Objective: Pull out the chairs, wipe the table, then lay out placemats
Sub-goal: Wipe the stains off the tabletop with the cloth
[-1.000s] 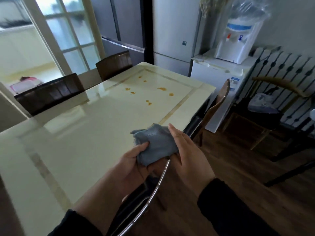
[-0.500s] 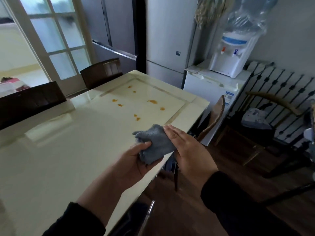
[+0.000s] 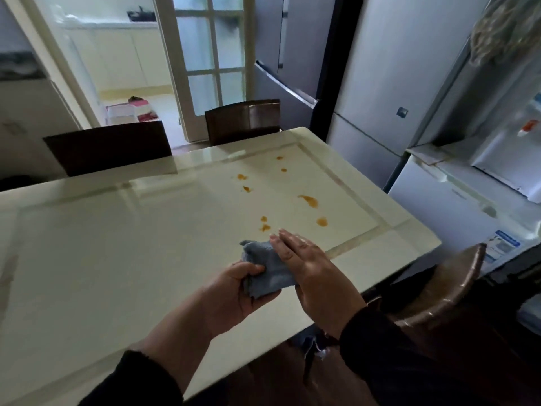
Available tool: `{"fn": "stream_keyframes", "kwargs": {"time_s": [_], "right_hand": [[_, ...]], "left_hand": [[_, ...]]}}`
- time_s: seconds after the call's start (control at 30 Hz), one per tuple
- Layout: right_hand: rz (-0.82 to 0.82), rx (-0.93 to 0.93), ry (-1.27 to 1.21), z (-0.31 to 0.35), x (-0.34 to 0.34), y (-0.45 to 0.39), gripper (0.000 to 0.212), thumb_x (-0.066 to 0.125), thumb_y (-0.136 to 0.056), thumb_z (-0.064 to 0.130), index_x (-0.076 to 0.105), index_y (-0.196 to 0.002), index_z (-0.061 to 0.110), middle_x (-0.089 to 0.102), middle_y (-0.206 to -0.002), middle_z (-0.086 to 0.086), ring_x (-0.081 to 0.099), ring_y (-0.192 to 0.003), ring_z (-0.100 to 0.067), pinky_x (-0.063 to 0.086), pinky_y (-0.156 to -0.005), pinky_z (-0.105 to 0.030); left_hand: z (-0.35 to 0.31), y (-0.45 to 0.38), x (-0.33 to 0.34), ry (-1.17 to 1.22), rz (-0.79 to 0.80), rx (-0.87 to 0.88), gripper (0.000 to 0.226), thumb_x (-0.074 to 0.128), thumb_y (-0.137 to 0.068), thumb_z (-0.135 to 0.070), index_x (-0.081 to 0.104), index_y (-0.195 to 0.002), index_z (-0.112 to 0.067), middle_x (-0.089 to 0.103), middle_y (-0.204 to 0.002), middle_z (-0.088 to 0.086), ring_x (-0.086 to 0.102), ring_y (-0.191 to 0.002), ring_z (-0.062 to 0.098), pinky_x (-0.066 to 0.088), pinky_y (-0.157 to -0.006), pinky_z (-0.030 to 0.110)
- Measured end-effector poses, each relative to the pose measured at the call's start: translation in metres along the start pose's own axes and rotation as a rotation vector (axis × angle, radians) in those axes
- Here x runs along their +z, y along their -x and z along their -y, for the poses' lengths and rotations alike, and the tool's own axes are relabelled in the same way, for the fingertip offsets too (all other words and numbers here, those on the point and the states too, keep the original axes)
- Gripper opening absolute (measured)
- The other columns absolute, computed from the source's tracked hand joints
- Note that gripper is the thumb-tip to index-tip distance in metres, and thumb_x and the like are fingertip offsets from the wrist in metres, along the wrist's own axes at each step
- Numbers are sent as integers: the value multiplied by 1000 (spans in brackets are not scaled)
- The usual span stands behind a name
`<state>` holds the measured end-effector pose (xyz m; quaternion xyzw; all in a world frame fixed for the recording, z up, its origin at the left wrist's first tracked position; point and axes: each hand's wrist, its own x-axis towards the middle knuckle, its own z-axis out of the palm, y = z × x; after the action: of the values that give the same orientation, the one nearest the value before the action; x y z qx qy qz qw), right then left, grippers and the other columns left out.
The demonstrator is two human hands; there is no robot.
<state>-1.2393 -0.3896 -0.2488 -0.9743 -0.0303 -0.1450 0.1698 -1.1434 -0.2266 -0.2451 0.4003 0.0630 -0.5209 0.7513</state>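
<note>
A small blue-grey cleaning cloth (image 3: 265, 271), bunched into a rough oblong, is held just above a glossy cream dining table (image 3: 117, 259), close to the table's near edge. The cloth's long axis runs from lower left to upper right, with its free end pointing up and away toward a scatter of orange stains (image 3: 307, 200) on the tabletop. The nearest stains lie just beyond that end.

The left hand (image 3: 234, 291) grips the lower end of the cloth, fingers and thumb curled round it. The right hand (image 3: 313, 273) lies flat along the cloth's right side, fingers straight and together, pressing against the fabric without curling.

The tabletop has an inset border line running parallel to its edges; the stains all sit inside that border, in the right half. The left half of the table is a broad bare surface with window light reflected in it. The table's right corner ends near a white chest freezer (image 3: 468, 206), with a narrow gap between them.

Two dark brown chairs (image 3: 243, 120) stand at the far edge, their backs rising just above the table. A third chair's (image 3: 450, 285) curved brown back sits at the near right, just beside the right arm's dark sleeve (image 3: 409, 361).
</note>
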Motion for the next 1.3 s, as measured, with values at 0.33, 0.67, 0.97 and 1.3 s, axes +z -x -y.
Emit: {"fn": "stream_keyframes", "kwargs": {"time_s": [0.33,0.67,0.97,1.3], "right_hand": [[152,-243,67,-81,36,-65,74,18,-83,1,34,-154,13,37,-158,-9,32,-147,-33,33,-116,-51],[236,-307,164,-121,117,-114,70,51,-83,-8,42,-150,9,41,-154,-17,40,-141,-38,41,-110,-52],[465,-217,231,-152,190,-124,71,24,-82,-1,38,-151,6,28,-161,-17,32,-146,-38,41,-109,-53],[617,-547,100,-167,233,-146,67,38,-98,45,26,-157,15,21,-165,-5,9,-154,-28,14,-121,-48]], "left_hand": [[-15,-63,3,120,-309,157,42,44,-95,1,54,-136,-2,69,-117,20,70,-90,27,62,-74,36],[-50,-155,-53,53,-511,182,42,37,-94,12,58,-127,-3,67,-117,21,67,-90,26,61,-64,30],[-47,-232,-109,-456,-649,182,48,46,-85,20,68,-112,-12,72,-101,7,67,-89,20,55,-82,28],[-65,-261,-164,-1254,-1005,421,44,54,-89,-5,61,-131,-17,58,-131,3,49,-126,21,33,-112,33]]}}
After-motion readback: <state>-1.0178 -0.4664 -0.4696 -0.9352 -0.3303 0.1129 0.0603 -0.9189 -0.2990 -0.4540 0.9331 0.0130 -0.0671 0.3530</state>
